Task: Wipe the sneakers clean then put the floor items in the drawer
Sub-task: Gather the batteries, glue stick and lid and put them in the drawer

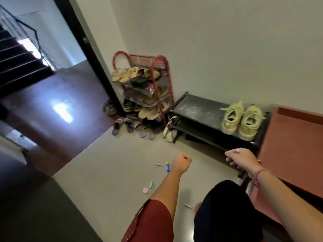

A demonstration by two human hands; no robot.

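A pair of yellow-green sneakers (pixel 242 120) stands on the top shelf of a low black rack (pixel 197 109) by the wall. Small items lie on the pale floor: a blue and yellow tube (pixel 167 166), a small white stick (pixel 158 164), another white stick (pixel 150 184), a pink round lid (pixel 145 190) and a white piece (pixel 188 205) near my knee. My left hand (pixel 181 162) hovers above the floor in a fist, holding nothing I can see. My right hand (pixel 240 158) is curled, in front of the rack's lower right corner, beside a reddish-brown cabinet (pixel 293 145).
A red-framed shoe rack (pixel 148 88) full of sandals stands in the corner, with loose slippers (pixel 132 127) and a white shoe (pixel 170 130) on the floor in front. An open doorway at the left leads to a dark glossy floor and stairs (pixel 19 55).
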